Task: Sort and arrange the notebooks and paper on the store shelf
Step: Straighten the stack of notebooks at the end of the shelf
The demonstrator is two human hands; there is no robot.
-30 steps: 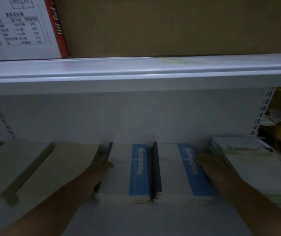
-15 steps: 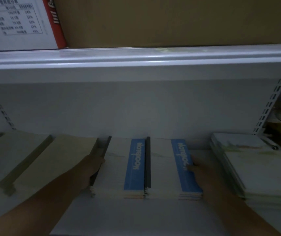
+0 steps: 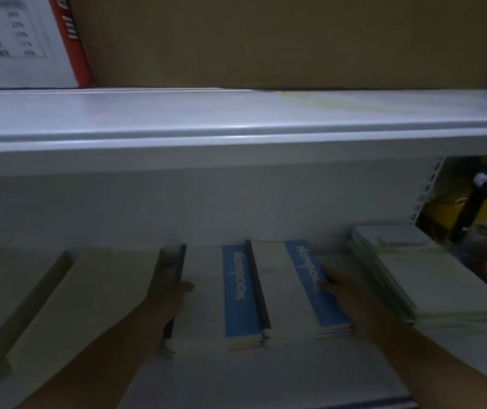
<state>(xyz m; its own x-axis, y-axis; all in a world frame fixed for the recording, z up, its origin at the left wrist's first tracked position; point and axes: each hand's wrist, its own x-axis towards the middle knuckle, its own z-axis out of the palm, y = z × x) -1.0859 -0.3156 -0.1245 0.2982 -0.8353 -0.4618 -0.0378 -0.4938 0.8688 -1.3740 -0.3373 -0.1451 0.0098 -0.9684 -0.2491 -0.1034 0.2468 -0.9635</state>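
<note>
Two stacks of white notebooks with blue "Notebook" bands lie side by side on the white shelf (image 3: pixel 251 376). My left hand (image 3: pixel 170 301) grips the dark left edge of the left notebook stack (image 3: pixel 215 299), thumb on the cover. My right hand (image 3: pixel 345 293) presses flat against the right side of the right notebook stack (image 3: pixel 292 287), fingers on the blue band. The two stacks touch along a dark spine.
Tan paper stacks (image 3: pixel 94 302) lie to the left. A pile of white and green notebooks (image 3: pixel 431 278) sits at the right. The upper shelf (image 3: pixel 236 122) overhangs, carrying a cardboard box (image 3: pixel 265 39). A black object (image 3: pixel 484 190) stands beyond the right upright.
Both hands stay on the outer sides of the two stacks, which sit closer together than before. The view has tilted and shifted slightly.
</note>
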